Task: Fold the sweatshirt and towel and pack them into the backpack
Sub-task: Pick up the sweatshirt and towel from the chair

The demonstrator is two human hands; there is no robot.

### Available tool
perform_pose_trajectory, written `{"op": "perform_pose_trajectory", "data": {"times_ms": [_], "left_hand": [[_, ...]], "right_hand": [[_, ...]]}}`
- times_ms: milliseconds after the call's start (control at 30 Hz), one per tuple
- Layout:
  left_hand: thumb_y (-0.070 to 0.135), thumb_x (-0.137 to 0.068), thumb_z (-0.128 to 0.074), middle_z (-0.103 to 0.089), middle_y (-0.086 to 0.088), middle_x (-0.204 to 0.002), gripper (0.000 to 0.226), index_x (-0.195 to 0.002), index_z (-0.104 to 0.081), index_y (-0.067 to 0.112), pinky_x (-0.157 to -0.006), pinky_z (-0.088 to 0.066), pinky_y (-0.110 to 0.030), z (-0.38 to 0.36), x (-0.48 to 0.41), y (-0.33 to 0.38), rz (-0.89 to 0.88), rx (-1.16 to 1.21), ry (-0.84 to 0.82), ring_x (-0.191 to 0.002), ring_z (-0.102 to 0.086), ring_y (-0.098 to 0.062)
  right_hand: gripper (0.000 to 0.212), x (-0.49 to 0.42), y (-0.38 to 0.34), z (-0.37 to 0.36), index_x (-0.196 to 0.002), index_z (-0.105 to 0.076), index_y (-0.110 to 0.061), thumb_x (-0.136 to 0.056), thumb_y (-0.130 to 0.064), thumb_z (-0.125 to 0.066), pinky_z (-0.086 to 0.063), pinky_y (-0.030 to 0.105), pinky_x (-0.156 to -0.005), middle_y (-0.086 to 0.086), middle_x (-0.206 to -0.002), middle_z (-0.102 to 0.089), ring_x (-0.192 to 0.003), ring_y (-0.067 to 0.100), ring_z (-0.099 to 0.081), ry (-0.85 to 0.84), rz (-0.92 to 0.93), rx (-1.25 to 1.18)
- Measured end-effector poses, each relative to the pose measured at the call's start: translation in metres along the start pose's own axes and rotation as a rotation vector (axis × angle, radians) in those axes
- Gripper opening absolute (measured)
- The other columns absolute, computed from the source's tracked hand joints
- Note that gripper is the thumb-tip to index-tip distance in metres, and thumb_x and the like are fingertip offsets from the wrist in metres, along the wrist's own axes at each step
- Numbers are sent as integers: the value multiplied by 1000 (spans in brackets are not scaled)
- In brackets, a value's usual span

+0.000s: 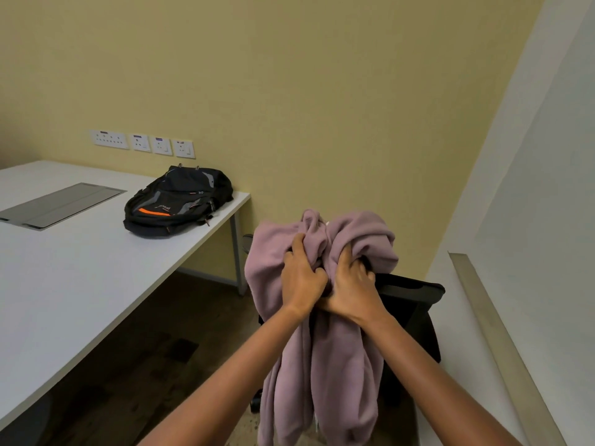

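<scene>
yellow wall behind; both hands, left hand (pixel 301 275) and right hand (pixel 352 286), clench a mauve sweatshirt (pixel 341 365) over a chair (pixel 415 304) (backpack (pixel 178 201) on table (pixel 64 284)).

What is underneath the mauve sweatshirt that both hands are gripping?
A black chair back shows at the right of the sweatshirt. The hanging fabric covers its left part. The left hand and right hand grip the bunched top. Anything else beneath is hidden.

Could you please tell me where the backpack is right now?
In the head view, the black backpack lies left of centre at the far right corner of the white table, below the wall sockets and left of the sweatshirt.
</scene>
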State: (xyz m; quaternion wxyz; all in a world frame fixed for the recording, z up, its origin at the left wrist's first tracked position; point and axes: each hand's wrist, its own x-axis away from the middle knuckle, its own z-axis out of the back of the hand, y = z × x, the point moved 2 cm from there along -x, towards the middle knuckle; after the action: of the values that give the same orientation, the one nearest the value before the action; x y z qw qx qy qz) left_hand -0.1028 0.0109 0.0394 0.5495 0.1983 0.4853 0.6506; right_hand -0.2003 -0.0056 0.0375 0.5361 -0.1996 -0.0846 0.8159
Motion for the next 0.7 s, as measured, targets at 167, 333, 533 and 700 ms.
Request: {"op": "perform_pose_trajectory", "data": {"times_ms": [167,333,533,700], "left_hand": [[44,-65,-52,-51,-9,-128,80,-137,-35,15,-97,-44,-34,17,-9,-1,-138,-124,-223,-115,-51,-27],[71,-65,-61,-35,-10,-134,105,-147,-19,19,-107,-31,-39,37,-21,-11,-350,-747,-468,-120,-34,-27],[77,-66,-55,28,-10,-152,122,-150,7,13,-116,8,-47,26,-28,-17,-538,-935,-425,-142,23,-29],[74,-63,-60,42,-16,-132,137,-141,22,-3,-110,15,-57,12,-27,-18,-527,-1038,-539,-127,38,-33]], "right_hand": [[103,4,4,8,-145,6,-20,-75,-48,-64,-37,48,-97,19,-144,-21,-128,36,-29,-45,-175,66],[95,8,6,38,-124,-45,-17,-49,-67,-75,-41,43,-84,15,-123,-35,-108,33,-38,105,-85,470],[128,-8,31,42,-137,-32,-2,-40,-80,-65,-16,72,-100,4,-154,21,-140,38,13,-56,95,561],[151,-11,50,35,-139,26,-1,-42,-87,-52,-4,68,-105,5,-127,54,-134,36,34,-347,88,527]]}}
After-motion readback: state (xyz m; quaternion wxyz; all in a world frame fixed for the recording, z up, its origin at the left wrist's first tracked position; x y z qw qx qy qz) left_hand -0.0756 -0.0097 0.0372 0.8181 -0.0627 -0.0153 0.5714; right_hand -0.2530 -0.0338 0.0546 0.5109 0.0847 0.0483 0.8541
